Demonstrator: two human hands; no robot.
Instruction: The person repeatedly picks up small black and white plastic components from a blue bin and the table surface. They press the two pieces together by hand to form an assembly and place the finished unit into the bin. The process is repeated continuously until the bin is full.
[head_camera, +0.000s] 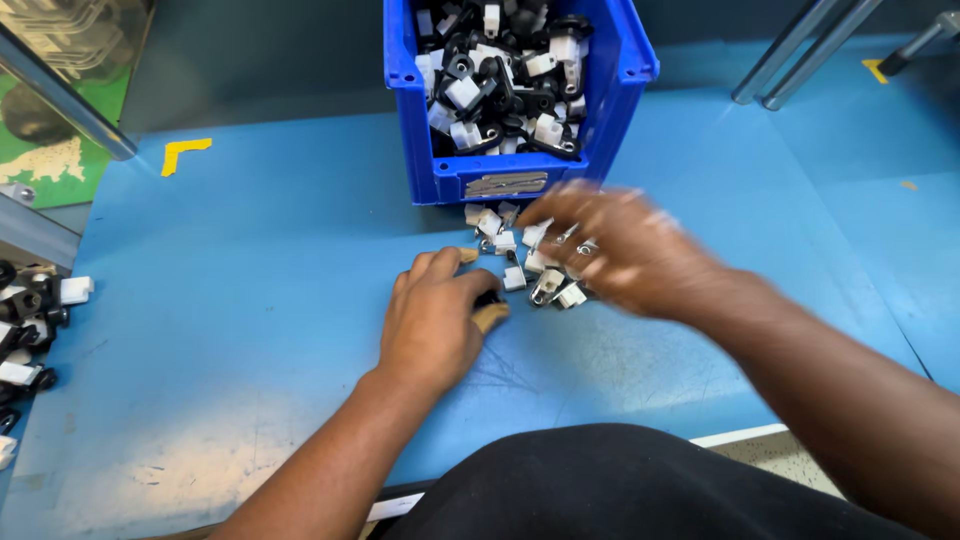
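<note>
My left hand (432, 322) rests on the blue table, its fingers curled around a small dark part (487, 298) that is mostly hidden. My right hand (625, 245) is blurred with motion. It hovers with spread fingers over a small pile of white and metal parts (520, 250) lying just in front of the blue bin (620, 70). Whether the right hand holds any part cannot be told. The bin is filled with several black and white plastic parts (500, 80).
The blue table top (250, 260) carries a yellow corner mark (183, 153) at the back left. More black and white parts (30, 330) lie at the left edge. Metal tubes (800, 50) slant at the back right, and another tube (60, 95) at the far left.
</note>
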